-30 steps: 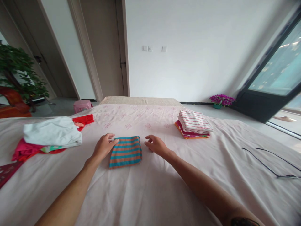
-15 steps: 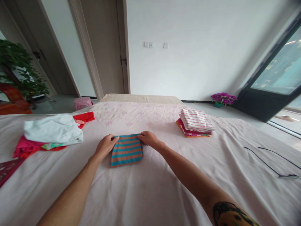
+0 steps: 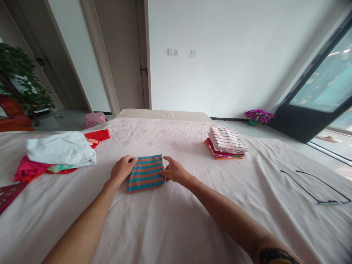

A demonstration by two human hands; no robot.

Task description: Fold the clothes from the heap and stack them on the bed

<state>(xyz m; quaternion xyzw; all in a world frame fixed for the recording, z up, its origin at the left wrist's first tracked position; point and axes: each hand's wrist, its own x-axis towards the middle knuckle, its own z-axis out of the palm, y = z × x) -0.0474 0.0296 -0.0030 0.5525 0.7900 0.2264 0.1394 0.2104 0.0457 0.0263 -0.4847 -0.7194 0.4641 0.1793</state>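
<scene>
A folded garment (image 3: 146, 174) with blue and orange-brown stripes lies flat on the sheet in front of me. At its upper left corner, my left hand (image 3: 123, 169) grips the edge, thumb on top and fingers partly hidden. My right hand (image 3: 176, 171) is at the right edge, its thumb pressed on the stripes and its other fingers curled at the side. The right index finger sticks out past the upper right corner.
A loose heap of clothes (image 3: 62, 149), white over red and pink, lies to the left. On the right are a folded stack (image 3: 228, 141) and a pair of glasses (image 3: 319, 200). The pale sheet (image 3: 154, 227) has wrinkles. Beyond it stands a pink stool (image 3: 95, 119).
My right hand came in to the garment's upper right corner, then slid down its right edge. My left hand has stayed at the upper left corner and closed on it.
</scene>
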